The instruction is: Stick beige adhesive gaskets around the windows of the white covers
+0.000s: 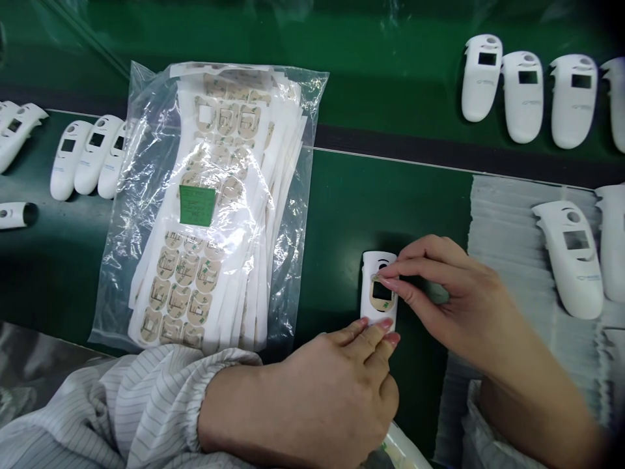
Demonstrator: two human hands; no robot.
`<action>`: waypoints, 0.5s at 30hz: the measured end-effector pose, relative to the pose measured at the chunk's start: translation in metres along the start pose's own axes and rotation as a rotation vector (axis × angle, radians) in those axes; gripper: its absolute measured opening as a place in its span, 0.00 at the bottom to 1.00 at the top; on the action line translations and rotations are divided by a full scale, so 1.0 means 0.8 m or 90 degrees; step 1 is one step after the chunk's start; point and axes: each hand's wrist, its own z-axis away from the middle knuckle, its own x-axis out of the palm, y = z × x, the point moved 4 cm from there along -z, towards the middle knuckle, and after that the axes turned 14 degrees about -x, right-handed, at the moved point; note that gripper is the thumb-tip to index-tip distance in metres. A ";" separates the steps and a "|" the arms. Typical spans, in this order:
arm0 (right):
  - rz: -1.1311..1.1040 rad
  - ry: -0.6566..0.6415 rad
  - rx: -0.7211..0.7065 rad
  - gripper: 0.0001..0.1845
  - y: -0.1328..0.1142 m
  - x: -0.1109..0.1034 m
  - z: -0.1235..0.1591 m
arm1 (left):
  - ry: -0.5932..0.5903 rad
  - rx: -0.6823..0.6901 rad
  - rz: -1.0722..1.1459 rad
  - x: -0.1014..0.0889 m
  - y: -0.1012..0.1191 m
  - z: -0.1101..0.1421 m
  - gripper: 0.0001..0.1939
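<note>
A white plastic device housing [367,286] with a dark rectangular window lies on the green work surface in front of me. Around its window sits a tan adhesive sticker [379,303]. With closed fingertips, my left hand [336,384] presses the housing's lower end against the surface. My right hand [442,286] pinches with thumb and forefinger at the sticker's upper edge, over the window; the fingers partly cover that edge. To the left, a clear plastic bag [297,260] holds a stack of white sheets [229,260] bearing rows of similar tan stickers.
More white housings [573,257] lie on a grey ribbed mat [508,260] at right. Several others [522,98] stand along the back right, and a group [68,159] is at left. A green label [197,206] shows on the bag. A dark strip [390,146] crosses behind.
</note>
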 end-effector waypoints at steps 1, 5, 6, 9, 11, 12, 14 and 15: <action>0.007 0.001 -0.003 0.04 -0.001 0.001 0.000 | -0.001 0.000 0.000 0.000 0.000 0.000 0.16; 0.018 0.012 -0.001 0.03 -0.002 0.004 -0.003 | -0.002 0.003 0.000 0.001 0.000 0.000 0.15; 0.018 0.015 -0.004 0.04 -0.003 0.005 -0.003 | -0.004 0.003 -0.001 0.001 0.000 0.000 0.15; 0.008 0.015 -0.001 0.06 -0.002 0.007 -0.004 | -0.009 0.003 -0.002 0.001 0.000 0.000 0.15; -0.014 0.009 0.013 0.07 0.001 0.009 -0.004 | -0.010 0.002 -0.001 0.001 0.000 0.000 0.14; -0.029 0.006 0.018 0.07 0.003 0.009 -0.004 | -0.008 0.002 0.001 0.001 0.000 0.000 0.14; -0.057 -0.001 0.024 0.07 0.006 0.010 -0.003 | -0.006 0.000 0.002 0.002 0.001 0.000 0.14; -0.068 -0.003 0.026 0.07 0.007 0.009 -0.003 | -0.004 -0.001 0.004 0.002 0.001 0.000 0.15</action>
